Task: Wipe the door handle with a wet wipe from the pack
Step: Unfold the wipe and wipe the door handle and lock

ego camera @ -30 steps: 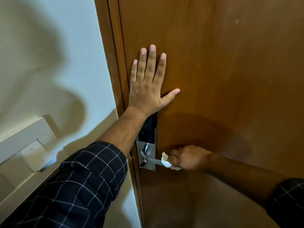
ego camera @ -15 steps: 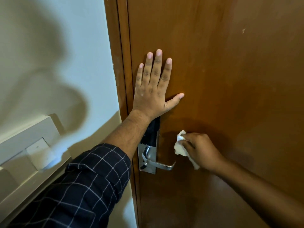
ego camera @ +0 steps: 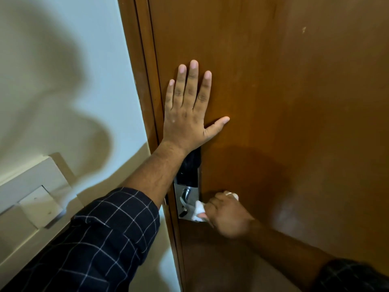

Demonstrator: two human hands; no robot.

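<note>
Our right hand (ego camera: pixel 228 216) bunches the wet wipe (ego camera: pixel 199 211) in curled fingers, pressed onto the door handle (ego camera: pixel 185 204), whose lever runs sideways under the grip toward the lock plate (ego camera: pixel 194 189). Left hand (ego camera: pixel 187 114), flat and spread above, braces the door (ego camera: pixel 294 102).

A dark navy shirt with a thin white windowpane check, its left sleeve (ego camera: pixel 101 243) rolled in a thick cuff below the elbow; the right sleeve (ego camera: pixel 353 277) shows at the frame's corner. Both forearms bare.
</note>
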